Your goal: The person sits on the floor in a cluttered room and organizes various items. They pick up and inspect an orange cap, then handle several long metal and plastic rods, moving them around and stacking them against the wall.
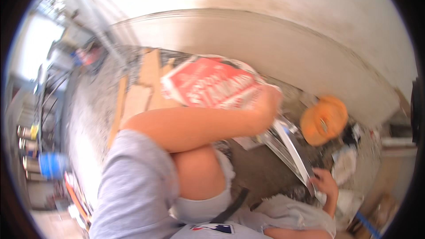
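Observation:
My left arm reaches across my body, and my left hand [267,102] is curled at the right edge of a red and white printed sack [208,82]. That hand is blurred and its fingers face away, so what they grip is hidden. Just below it is the upper end of a long, shiny metal channel [292,148], which slants down to the right. Around the channel's lower end my right hand [325,183] is closed. A second thin metal strip [283,156] runs alongside the channel.
An orange cap [324,120] lies right of the channel, by the pale wall [248,31]. Wooden boards [149,73] lie beyond my left arm. A blue container [53,164] and metal framing [99,31] stand at the left. Crumpled pale scraps [344,164] litter the right side.

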Action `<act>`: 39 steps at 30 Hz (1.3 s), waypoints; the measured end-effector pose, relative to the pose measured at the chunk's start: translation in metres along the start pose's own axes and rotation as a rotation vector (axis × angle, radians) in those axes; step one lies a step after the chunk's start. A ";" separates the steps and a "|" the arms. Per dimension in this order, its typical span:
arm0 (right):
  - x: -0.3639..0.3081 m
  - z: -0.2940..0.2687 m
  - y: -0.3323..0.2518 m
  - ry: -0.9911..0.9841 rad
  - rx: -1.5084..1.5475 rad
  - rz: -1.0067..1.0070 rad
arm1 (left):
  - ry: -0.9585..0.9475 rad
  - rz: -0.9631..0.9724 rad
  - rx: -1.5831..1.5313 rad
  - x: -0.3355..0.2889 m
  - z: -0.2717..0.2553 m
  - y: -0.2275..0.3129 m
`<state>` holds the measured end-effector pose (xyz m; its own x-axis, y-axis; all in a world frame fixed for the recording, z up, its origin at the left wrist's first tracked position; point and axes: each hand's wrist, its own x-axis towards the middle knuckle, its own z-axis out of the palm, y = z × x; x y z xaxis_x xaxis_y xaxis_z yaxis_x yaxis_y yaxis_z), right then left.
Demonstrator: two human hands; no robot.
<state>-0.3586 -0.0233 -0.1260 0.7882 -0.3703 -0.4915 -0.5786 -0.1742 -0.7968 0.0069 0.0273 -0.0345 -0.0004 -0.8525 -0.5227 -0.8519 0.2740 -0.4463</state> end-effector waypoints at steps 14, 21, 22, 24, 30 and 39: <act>0.021 0.005 -0.004 -0.090 0.098 0.254 | -0.204 0.649 0.394 0.041 0.031 0.038; 0.021 0.006 -0.043 -0.083 -0.181 0.061 | 0.027 0.804 -0.129 0.000 0.015 0.024; 0.024 0.007 -0.060 -0.096 -0.149 0.089 | -0.024 0.829 -0.134 -0.003 0.010 0.024; 0.043 0.004 -0.048 -0.134 -0.210 0.013 | -0.079 0.875 -0.132 -0.004 0.000 0.026; 0.116 0.012 -0.110 -0.158 -0.252 -0.211 | -0.020 0.817 -0.194 -0.014 0.014 0.028; 0.173 0.073 -0.137 0.152 0.188 -0.425 | 0.260 0.696 -0.381 -0.034 0.035 0.022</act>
<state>-0.1274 0.0029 -0.1275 0.8992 -0.4331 -0.0629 -0.1530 -0.1764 -0.9724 0.0066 0.0776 -0.0518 -0.6731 -0.6325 -0.3833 -0.7313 0.6464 0.2175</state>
